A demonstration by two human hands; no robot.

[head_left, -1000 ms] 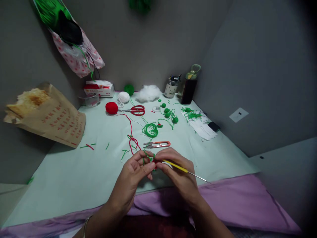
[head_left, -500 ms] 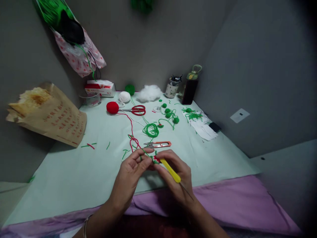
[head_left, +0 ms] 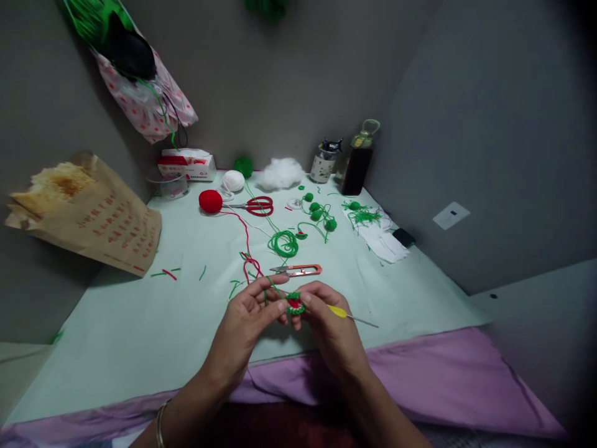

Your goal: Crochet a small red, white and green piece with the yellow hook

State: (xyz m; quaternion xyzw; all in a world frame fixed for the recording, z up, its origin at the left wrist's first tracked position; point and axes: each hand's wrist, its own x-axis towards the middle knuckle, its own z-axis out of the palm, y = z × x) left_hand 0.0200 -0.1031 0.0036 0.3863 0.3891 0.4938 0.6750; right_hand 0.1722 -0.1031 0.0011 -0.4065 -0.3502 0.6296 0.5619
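My left hand [head_left: 249,320] and my right hand [head_left: 333,326] meet over the near part of the table. Together they pinch a small red crochet piece with a green edge [head_left: 295,303]. My right hand also grips a yellow-handled crochet hook [head_left: 347,315], its metal tip pointing right. Green yarn [head_left: 275,287] runs over my left fingers to a green coil [head_left: 282,244]. Red yarn [head_left: 246,249] leads back to a red yarn ball [head_left: 210,201].
Orange thread snips [head_left: 298,270] lie just beyond my hands, red scissors [head_left: 254,206] farther back. White and green yarn balls, stuffing [head_left: 280,173], a jar, a dark bottle [head_left: 357,168], small green pieces and a tissue box [head_left: 186,166] line the back. A brown paper bag [head_left: 100,224] leans at left.
My right hand turned the hook from pointing down toward me to pointing right. The crochet piece now shows between the fingertips, rotated a little.
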